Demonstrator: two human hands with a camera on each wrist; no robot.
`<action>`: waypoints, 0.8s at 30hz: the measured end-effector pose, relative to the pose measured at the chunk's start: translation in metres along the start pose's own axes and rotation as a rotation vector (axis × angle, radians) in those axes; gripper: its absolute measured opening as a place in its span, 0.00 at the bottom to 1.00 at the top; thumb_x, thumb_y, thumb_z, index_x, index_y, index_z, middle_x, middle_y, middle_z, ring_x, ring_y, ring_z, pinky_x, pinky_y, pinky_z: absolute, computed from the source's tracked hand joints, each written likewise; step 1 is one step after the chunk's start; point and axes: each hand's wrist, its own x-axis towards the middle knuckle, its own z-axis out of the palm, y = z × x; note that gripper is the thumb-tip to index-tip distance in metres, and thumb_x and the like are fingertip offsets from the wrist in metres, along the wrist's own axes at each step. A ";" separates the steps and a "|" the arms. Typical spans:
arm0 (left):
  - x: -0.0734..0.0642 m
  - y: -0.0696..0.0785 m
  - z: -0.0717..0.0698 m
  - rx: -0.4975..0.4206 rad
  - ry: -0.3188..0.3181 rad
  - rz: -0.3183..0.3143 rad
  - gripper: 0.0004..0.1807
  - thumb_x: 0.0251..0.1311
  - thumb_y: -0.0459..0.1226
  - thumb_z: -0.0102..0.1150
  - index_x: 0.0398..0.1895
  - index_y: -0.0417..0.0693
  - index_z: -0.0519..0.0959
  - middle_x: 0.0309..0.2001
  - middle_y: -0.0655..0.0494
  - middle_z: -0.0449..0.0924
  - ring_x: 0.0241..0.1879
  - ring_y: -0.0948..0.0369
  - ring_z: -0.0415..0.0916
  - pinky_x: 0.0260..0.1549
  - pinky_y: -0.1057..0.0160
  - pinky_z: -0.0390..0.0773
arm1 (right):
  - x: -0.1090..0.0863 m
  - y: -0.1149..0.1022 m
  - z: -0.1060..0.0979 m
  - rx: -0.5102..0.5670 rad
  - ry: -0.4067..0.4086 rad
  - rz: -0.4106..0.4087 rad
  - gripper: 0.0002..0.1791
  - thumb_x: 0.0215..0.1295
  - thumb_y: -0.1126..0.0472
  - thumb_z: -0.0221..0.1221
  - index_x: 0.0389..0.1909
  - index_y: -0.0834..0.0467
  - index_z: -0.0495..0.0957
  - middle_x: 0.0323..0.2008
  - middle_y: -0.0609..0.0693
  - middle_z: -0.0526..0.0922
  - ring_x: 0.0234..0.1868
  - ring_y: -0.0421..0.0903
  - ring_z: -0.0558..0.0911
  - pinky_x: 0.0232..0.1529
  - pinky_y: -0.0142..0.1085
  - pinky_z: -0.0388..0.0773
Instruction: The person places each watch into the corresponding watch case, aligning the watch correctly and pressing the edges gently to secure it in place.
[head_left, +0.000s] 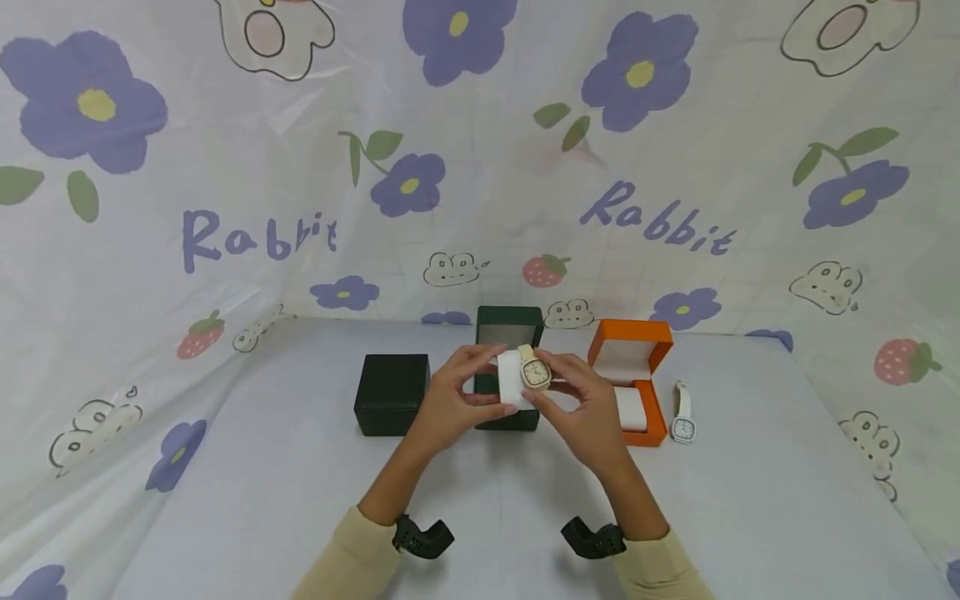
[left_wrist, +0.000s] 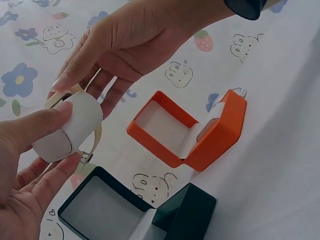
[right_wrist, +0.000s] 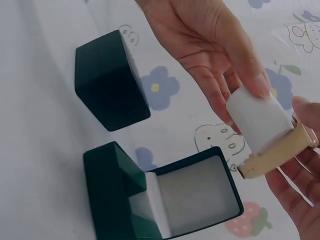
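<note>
In the head view my left hand [head_left: 448, 402] pinches a white watch cushion [head_left: 510, 379] between thumb and fingers. My right hand [head_left: 588, 407] holds a watch [head_left: 536, 373] with a square face and cream strap against the cushion's right end. Seen from the right wrist, the cream strap [right_wrist: 280, 152] lies along that end with one strap end hanging loose. Both hands are raised in front of an open dark green watch box [head_left: 507, 422], whose lid stands up at the back.
To the right stands an open orange watch box [head_left: 657, 415] holding a white cushion [head_left: 630, 408]. Beside it lies a second watch [head_left: 683, 428] with a white strap. A closed dark box [head_left: 392, 393] is on the left. Patterned cloth [head_left: 480, 225] hangs behind.
</note>
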 end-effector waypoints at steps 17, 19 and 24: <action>0.000 0.008 -0.006 0.020 0.023 0.018 0.42 0.48 0.29 0.79 0.71 0.49 0.74 0.64 0.54 0.69 0.59 0.51 0.74 0.44 0.59 0.87 | 0.002 0.000 -0.010 0.011 -0.149 -0.048 0.34 0.65 0.76 0.63 0.71 0.54 0.72 0.51 0.52 0.84 0.48 0.48 0.83 0.56 0.42 0.83; 0.000 0.008 -0.006 0.028 0.028 0.022 0.42 0.49 0.30 0.79 0.71 0.50 0.74 0.64 0.54 0.70 0.59 0.51 0.74 0.44 0.59 0.87 | 0.002 -0.001 -0.010 0.008 -0.147 -0.038 0.33 0.65 0.74 0.63 0.71 0.54 0.72 0.50 0.51 0.84 0.47 0.48 0.83 0.54 0.39 0.83; 0.000 0.008 -0.008 0.030 0.028 0.032 0.41 0.49 0.31 0.80 0.70 0.51 0.75 0.64 0.54 0.70 0.59 0.51 0.74 0.43 0.59 0.87 | 0.002 -0.003 -0.010 0.012 -0.146 -0.017 0.33 0.66 0.73 0.63 0.71 0.53 0.72 0.49 0.51 0.84 0.46 0.48 0.83 0.51 0.35 0.84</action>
